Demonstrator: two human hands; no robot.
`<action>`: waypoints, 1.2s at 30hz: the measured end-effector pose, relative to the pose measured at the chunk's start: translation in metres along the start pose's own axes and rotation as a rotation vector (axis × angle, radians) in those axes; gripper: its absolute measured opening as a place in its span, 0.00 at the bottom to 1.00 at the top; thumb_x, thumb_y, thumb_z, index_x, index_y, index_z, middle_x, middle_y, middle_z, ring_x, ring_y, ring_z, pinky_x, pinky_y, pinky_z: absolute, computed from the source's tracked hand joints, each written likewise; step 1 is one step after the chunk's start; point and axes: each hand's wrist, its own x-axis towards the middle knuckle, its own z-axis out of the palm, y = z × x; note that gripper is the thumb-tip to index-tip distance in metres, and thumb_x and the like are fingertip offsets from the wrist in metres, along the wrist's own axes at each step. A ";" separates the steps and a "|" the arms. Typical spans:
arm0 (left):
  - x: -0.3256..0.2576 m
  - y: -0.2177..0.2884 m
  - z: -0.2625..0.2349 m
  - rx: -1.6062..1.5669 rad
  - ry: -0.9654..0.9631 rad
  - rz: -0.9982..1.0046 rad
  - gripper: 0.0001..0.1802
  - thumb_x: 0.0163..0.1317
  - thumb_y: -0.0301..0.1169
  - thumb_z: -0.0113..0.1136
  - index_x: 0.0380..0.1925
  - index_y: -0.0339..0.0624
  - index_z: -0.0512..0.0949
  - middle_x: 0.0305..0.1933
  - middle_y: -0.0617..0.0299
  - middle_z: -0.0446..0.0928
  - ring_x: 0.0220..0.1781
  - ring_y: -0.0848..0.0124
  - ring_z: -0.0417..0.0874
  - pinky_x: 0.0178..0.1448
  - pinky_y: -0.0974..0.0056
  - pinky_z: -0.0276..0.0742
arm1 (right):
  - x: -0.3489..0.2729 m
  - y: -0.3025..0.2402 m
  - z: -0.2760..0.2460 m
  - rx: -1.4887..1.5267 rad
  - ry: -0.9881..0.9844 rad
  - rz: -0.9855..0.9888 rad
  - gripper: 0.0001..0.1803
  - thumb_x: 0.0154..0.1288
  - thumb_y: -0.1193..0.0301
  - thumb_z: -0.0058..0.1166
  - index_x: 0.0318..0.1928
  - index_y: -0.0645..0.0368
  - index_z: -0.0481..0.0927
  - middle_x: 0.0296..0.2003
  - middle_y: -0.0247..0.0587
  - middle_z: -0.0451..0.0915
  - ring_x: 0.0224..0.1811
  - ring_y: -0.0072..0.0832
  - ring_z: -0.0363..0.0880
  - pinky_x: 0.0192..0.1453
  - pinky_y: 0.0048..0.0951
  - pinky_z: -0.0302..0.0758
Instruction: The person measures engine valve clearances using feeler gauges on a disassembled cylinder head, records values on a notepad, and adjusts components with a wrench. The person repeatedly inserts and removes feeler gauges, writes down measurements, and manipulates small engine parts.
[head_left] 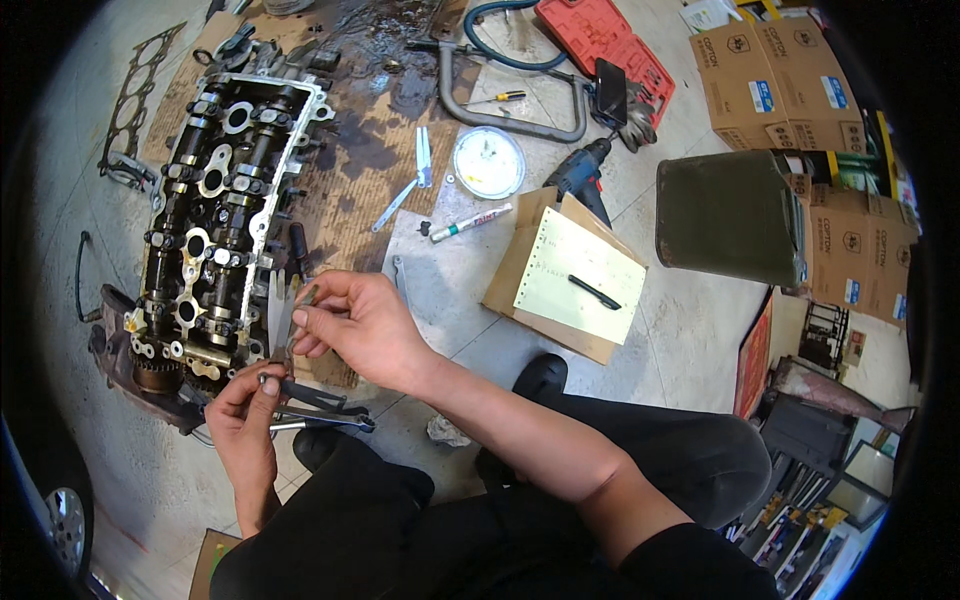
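Observation:
My left hand (245,420) is closed on the dark holder of a feeler gauge (277,312), whose thin metal blades fan upward. Beside the blades, my right hand (355,325) pinches a small greenish-grey piece; whether it is one of the blades I cannot tell. Both hands are over the near right corner of a cylinder head (252,210), which lies on the floor with its camshafts exposed. Near my left hand, wrenches (325,415) lie close to my foot. A screwdriver (298,245) with a dark handle rests against the cylinder head's right side.
Oil-stained cardboard (345,190) lies beneath the engine part. To its right are loose blades (423,160), a round white lid (489,162), a paint marker (470,223) and a drill (580,180). A notepad (575,270) bears a pen. A green bin (725,215) stands right.

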 end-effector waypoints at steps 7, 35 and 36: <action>-0.017 -0.009 -0.025 0.083 0.034 -0.051 0.06 0.63 0.23 0.61 0.38 0.31 0.83 0.44 0.57 0.82 0.44 0.73 0.79 0.49 0.71 0.73 | -0.016 0.019 0.021 -0.025 0.015 -0.016 0.04 0.69 0.78 0.53 0.42 0.67 0.76 0.29 0.36 0.80 0.32 0.20 0.82 0.35 0.23 0.81; -0.028 0.011 -0.050 0.075 -0.380 -0.198 0.06 0.59 0.18 0.64 0.37 0.30 0.84 0.49 0.55 0.79 0.50 0.69 0.79 0.55 0.67 0.74 | -0.025 0.000 0.041 -0.475 -0.308 0.082 0.09 0.68 0.71 0.56 0.37 0.66 0.76 0.20 0.37 0.79 0.18 0.19 0.76 0.22 0.25 0.72; -0.028 0.012 -0.049 0.070 -0.391 -0.187 0.06 0.59 0.18 0.64 0.37 0.30 0.84 0.48 0.55 0.79 0.50 0.70 0.79 0.54 0.67 0.74 | -0.025 -0.004 0.043 -0.489 -0.310 0.087 0.09 0.68 0.71 0.57 0.38 0.67 0.77 0.20 0.38 0.80 0.19 0.20 0.77 0.23 0.26 0.72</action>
